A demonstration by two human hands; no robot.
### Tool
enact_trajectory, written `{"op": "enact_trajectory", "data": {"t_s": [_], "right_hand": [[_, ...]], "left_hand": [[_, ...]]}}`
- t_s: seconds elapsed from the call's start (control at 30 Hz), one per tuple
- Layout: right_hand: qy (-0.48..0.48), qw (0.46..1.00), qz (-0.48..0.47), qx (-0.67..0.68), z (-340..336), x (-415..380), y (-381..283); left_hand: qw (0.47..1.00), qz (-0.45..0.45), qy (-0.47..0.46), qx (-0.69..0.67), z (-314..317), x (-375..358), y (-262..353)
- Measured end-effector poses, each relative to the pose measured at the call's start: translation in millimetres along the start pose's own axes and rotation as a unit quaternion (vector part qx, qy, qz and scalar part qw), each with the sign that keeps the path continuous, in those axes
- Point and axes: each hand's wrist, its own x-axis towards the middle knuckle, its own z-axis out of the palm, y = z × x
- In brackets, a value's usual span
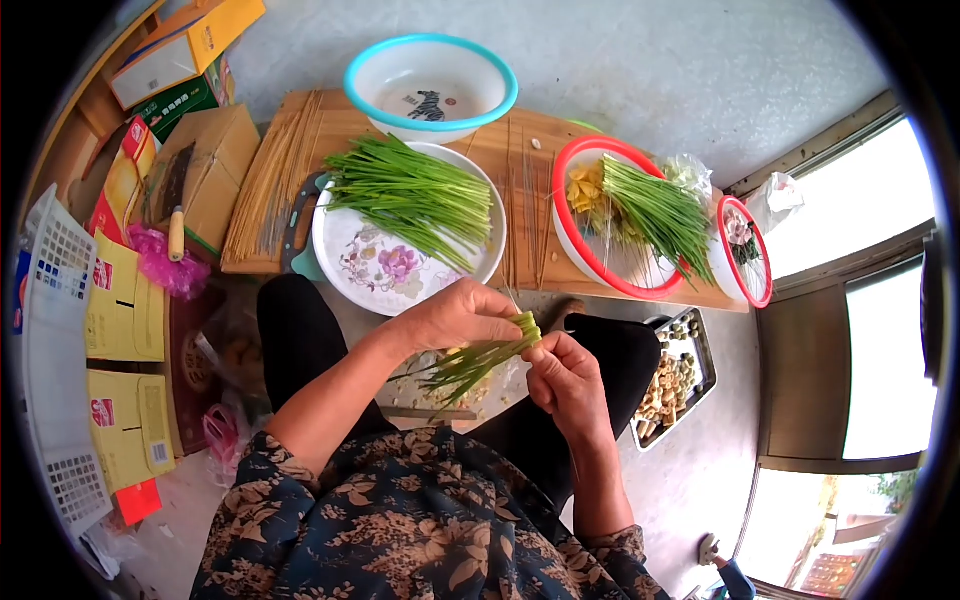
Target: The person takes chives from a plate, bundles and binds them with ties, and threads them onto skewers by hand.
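My left hand (465,315) is closed around a small bunch of garlic chives (465,368), its cut ends at the upper right and its leaf tips hanging down to the left. My right hand (565,378) pinches at the cut ends, thumb and forefinger against the stalks. A thin line like a skewer tip sticks up above the bunch; what else the right fingers hold is hidden. Beyond my hands, a white floral tray (350,262) carries a large pile of chives (410,195). Long thin bamboo skewers (280,180) lie on the wooden table to the left.
A blue-rimmed basin (432,45) stands behind the tray. At right are a red-rimmed basin (567,225) with chives and yellow pieces, and a smaller red-rimmed bowl (768,265). On the floor, a metal tray (708,350) holds skewered food. Boxes (125,300) and a knife (177,225) are left.
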Motion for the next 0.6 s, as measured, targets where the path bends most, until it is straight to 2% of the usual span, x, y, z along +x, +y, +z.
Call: {"op": "enact_trajectory", "data": {"t_s": [0.07,0.13,0.2,0.27,0.33,0.4,0.43,0.5,0.57,0.6], "right_hand": [[0.007,1.000,0.007,-0.002,-2.4,0.2,2.9],[0.017,1.000,0.008,0.006,-11.4,1.1,10.6],[0.038,0.999,0.009,0.017,-23.1,4.3,21.4],[0.063,0.998,0.006,0.029,-38.5,10.6,35.6],[0.073,0.996,0.007,0.043,-53.7,15.9,51.5],[0.083,0.995,0.011,0.054,-59.0,17.7,55.2],[0.082,0.995,0.011,0.056,-58.8,18.3,54.6],[0.085,0.994,0.009,0.062,-58.9,20.6,53.4],[0.081,0.995,0.008,0.054,-59.1,23.5,53.1],[0.083,0.995,0.008,0.057,-59.6,24.6,53.7]], "left_hand": [[1.000,0.014,-0.007,-0.004,0.1,5.6,-10.6],[0.997,0.070,0.007,-0.035,2.1,9.6,-23.2],[0.997,0.059,0.024,-0.041,-9.8,12.8,-39.2],[0.984,0.006,0.160,0.072,-33.6,18.3,-57.5],[0.952,0.021,0.244,0.184,-65.6,24.9,-94.2],[0.919,-0.019,0.311,0.240,-84.6,27.1,-107.9],[0.895,0.022,0.328,0.301,-93.9,29.1,-119.5],[0.878,0.042,0.321,0.354,-101.2,33.7,-126.4],[0.825,0.088,0.304,0.469,-100.4,38.7,-129.4],[0.825,0.087,0.301,0.471,-98.1,41.7,-128.0]]}}
